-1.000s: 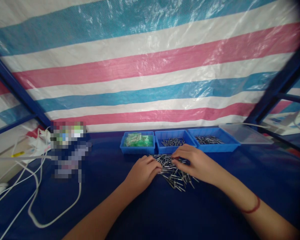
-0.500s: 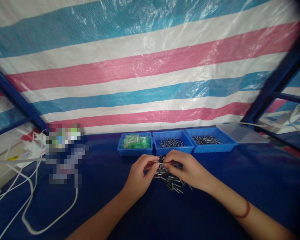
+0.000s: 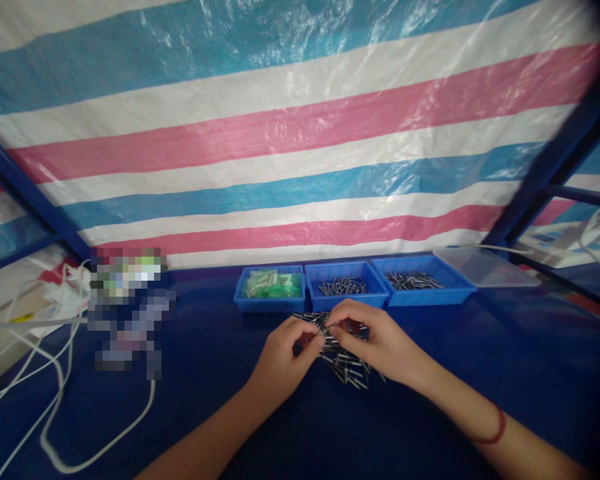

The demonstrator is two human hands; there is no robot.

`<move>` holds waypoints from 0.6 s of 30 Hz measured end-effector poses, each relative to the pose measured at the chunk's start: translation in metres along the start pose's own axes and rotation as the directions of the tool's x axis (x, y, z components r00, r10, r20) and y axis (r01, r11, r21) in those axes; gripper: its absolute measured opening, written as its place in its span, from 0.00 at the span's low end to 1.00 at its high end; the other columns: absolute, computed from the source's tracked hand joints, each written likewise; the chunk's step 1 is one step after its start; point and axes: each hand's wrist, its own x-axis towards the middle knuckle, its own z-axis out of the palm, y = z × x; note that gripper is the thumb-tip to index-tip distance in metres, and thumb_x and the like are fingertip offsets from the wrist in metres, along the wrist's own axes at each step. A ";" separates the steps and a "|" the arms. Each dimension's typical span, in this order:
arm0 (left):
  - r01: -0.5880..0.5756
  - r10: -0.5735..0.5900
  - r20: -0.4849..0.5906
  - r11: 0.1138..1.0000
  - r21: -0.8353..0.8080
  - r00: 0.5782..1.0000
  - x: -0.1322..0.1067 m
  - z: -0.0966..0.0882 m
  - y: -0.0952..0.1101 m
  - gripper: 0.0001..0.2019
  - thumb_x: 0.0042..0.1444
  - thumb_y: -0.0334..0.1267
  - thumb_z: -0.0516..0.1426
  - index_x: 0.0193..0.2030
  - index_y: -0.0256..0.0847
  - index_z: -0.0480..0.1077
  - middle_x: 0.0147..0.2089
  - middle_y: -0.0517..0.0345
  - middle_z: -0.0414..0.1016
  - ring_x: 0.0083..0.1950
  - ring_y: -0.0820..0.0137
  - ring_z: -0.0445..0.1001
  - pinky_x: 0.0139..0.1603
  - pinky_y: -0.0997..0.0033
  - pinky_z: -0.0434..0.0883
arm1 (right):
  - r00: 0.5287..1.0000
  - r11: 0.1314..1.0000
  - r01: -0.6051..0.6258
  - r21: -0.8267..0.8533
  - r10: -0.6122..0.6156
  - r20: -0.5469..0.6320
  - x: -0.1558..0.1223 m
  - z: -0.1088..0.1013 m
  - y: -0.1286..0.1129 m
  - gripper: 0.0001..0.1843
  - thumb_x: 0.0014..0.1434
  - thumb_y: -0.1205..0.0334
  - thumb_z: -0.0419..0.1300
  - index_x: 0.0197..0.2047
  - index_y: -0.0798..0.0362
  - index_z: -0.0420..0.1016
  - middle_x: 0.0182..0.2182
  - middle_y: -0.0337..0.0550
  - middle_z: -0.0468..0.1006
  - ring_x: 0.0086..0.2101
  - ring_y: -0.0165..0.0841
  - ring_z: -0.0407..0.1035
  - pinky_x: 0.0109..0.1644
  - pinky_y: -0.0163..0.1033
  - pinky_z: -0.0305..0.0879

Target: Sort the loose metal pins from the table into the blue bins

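Note:
A pile of small metal pins (image 3: 345, 363) lies on the dark blue table in front of three blue trays. My left hand (image 3: 285, 357) and my right hand (image 3: 373, 340) hover over the pile with fingertips pinched together and meeting at its far edge. Each pinch seems to hold a pin, too small to make out clearly. The left blue tray (image 3: 269, 303) holds green pieces. The middle blue tray (image 3: 345, 300) and the right blue tray (image 3: 425, 293) hold more metal pins. A red band circles my right wrist.
A clear plastic lid (image 3: 485, 267) lies right of the trays. White cables (image 3: 60, 387) loop over the table's left side beside a blurred-out object (image 3: 127, 303). A striped tarp (image 3: 290, 133) hangs behind, framed by blue bars.
Both hands lifted off the pile, where they lay flat, and drew together into pinches above it. The view shifted slightly.

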 end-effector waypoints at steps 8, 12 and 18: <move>-0.020 0.020 -0.001 0.997 0.076 1.000 -0.001 -0.004 -0.002 0.06 0.58 0.38 0.56 0.38 0.38 0.71 0.34 0.57 0.72 0.36 0.71 0.70 0.39 0.73 0.65 | 0.991 0.990 0.112 -0.092 -0.104 0.086 0.003 -0.008 0.007 0.07 0.60 0.65 0.54 0.33 0.53 0.72 0.34 0.44 0.73 0.34 0.31 0.68 0.38 0.38 0.65; -0.088 0.056 0.142 0.970 0.225 0.988 -0.002 -0.006 -0.006 0.10 0.57 0.43 0.57 0.44 0.44 0.72 0.43 0.56 0.72 0.45 0.66 0.69 0.46 0.67 0.62 | 0.993 0.977 0.030 -0.209 -0.052 -0.102 0.006 -0.035 0.019 0.08 0.60 0.62 0.54 0.34 0.52 0.73 0.33 0.44 0.75 0.34 0.33 0.68 0.35 0.37 0.64; -0.170 0.046 0.342 0.924 0.341 0.938 0.000 -0.011 -0.012 0.10 0.57 0.44 0.57 0.46 0.53 0.73 0.46 0.61 0.72 0.48 0.66 0.67 0.46 0.64 0.58 | 0.831 0.766 -0.380 -0.519 0.036 -0.555 0.000 -0.088 0.065 0.09 0.56 0.58 0.56 0.32 0.52 0.74 0.29 0.44 0.75 0.28 0.35 0.68 0.34 0.39 0.63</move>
